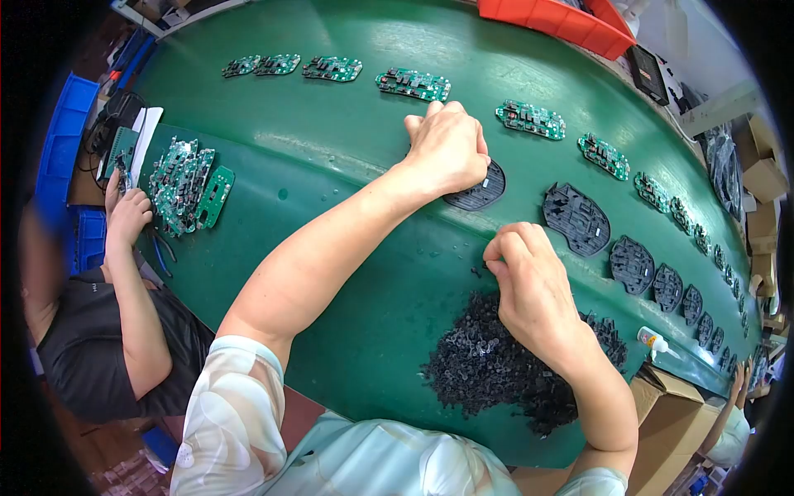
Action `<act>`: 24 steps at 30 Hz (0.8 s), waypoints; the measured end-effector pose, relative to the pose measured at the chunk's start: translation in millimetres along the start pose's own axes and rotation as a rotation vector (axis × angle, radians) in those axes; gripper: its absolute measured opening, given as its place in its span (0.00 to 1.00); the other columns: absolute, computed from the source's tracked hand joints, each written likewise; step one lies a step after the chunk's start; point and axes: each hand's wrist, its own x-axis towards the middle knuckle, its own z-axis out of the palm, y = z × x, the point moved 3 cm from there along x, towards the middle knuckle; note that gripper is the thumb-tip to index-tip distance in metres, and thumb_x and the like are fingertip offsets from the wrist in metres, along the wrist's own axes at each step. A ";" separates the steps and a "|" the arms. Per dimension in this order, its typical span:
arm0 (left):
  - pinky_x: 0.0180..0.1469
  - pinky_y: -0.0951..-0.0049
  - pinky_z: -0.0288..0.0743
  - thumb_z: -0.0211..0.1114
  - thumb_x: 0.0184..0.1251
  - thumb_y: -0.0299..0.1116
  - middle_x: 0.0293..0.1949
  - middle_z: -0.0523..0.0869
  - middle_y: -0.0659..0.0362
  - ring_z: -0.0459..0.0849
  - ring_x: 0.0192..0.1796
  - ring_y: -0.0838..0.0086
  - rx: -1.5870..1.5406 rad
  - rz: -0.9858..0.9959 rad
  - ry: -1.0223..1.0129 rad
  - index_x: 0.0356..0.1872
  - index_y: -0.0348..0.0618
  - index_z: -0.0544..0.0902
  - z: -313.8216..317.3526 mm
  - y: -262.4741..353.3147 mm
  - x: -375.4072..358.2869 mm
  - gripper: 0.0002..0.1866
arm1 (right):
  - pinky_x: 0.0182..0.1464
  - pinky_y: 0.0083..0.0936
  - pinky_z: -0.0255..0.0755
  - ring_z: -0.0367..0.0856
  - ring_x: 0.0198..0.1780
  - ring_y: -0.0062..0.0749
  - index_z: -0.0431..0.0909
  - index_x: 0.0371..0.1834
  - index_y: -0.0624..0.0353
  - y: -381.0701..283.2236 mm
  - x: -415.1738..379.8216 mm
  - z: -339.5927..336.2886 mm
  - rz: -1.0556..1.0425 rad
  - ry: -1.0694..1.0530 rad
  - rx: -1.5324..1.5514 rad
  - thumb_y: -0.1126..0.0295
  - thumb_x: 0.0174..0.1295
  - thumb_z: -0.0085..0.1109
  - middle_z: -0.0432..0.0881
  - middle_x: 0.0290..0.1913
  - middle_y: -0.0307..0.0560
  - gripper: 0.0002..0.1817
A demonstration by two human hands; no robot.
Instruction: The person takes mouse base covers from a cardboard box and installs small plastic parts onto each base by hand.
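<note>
My left hand is curled down over a black plastic shell lying on the green table. The back of the hand hides most of its fingertips and part of the shell, so what they grip is not visible. My right hand hovers at the near edge of the pile, thumb and forefinger pinched together. Anything between those fingertips is too small to make out. Below it spreads a heap of small black plastic parts. Another black shell lies to the right of my left hand.
Green circuit boards form a row along the far side, with more black shells trailing right. At left, a co-worker's hand is beside a stack of boards. A white bottle, cardboard box and red bin are also around.
</note>
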 end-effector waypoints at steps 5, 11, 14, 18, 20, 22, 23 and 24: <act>0.60 0.55 0.61 0.75 0.51 0.36 0.47 0.82 0.56 0.74 0.59 0.61 -0.009 0.004 0.007 0.26 0.47 0.90 0.4 3.9 -1.1 0.06 | 0.49 0.40 0.71 0.74 0.45 0.50 0.73 0.36 0.65 1.0 -0.4 -1.1 0.016 -0.017 -0.005 0.87 0.51 0.57 0.74 0.40 0.54 0.10; 0.60 0.55 0.60 0.76 0.50 0.37 0.47 0.81 0.58 0.73 0.59 0.60 0.045 0.044 0.032 0.24 0.48 0.89 3.9 8.2 -1.6 0.06 | 0.49 0.40 0.71 0.74 0.45 0.51 0.73 0.36 0.65 1.6 -1.9 -4.2 0.007 -0.009 0.002 0.87 0.52 0.57 0.75 0.40 0.54 0.10; 0.59 0.55 0.61 0.77 0.48 0.38 0.47 0.81 0.59 0.72 0.60 0.60 0.058 -0.005 -0.007 0.24 0.49 0.88 4.1 9.6 4.1 0.07 | 0.49 0.40 0.71 0.74 0.45 0.50 0.73 0.37 0.65 2.1 -1.5 -6.3 0.006 -0.002 -0.001 0.87 0.52 0.57 0.75 0.40 0.54 0.10; 0.57 0.54 0.63 0.78 0.46 0.39 0.48 0.81 0.60 0.72 0.60 0.60 0.064 -0.043 -0.105 0.23 0.51 0.87 -1.5 8.9 11.4 0.08 | 0.48 0.40 0.71 0.74 0.45 0.50 0.73 0.37 0.65 3.3 -0.6 -6.9 0.013 0.015 0.006 0.87 0.52 0.57 0.75 0.40 0.54 0.10; 0.57 0.54 0.64 0.79 0.44 0.38 0.48 0.81 0.60 0.72 0.60 0.59 0.082 -0.100 -0.141 0.22 0.51 0.87 -1.8 10.3 16.8 0.08 | 0.48 0.40 0.71 0.74 0.44 0.50 0.73 0.37 0.65 3.5 -0.1 -6.5 0.007 0.024 0.011 0.87 0.52 0.57 0.75 0.40 0.53 0.10; 0.57 0.54 0.64 0.79 0.43 0.38 0.47 0.81 0.59 0.72 0.60 0.59 0.064 -0.149 -0.151 0.21 0.51 0.87 -1.2 12.1 18.1 0.08 | 0.48 0.40 0.71 0.74 0.45 0.50 0.73 0.37 0.65 3.2 0.4 -7.4 0.007 0.028 0.007 0.87 0.53 0.57 0.75 0.40 0.53 0.10; 0.57 0.53 0.65 0.79 0.43 0.37 0.47 0.81 0.59 0.73 0.59 0.59 0.039 -0.172 -0.149 0.21 0.52 0.88 -0.3 14.8 17.9 0.08 | 0.48 0.40 0.71 0.74 0.45 0.50 0.73 0.37 0.65 3.5 -0.5 -10.3 0.010 0.026 0.010 0.87 0.53 0.57 0.75 0.40 0.53 0.10; 0.57 0.53 0.65 0.79 0.43 0.37 0.46 0.81 0.59 0.73 0.59 0.58 0.012 -0.192 -0.141 0.22 0.52 0.88 0.1 15.6 17.8 0.07 | 0.48 0.40 0.71 0.75 0.45 0.50 0.73 0.37 0.66 3.0 0.0 -11.9 0.015 0.030 0.014 0.87 0.53 0.58 0.75 0.40 0.54 0.10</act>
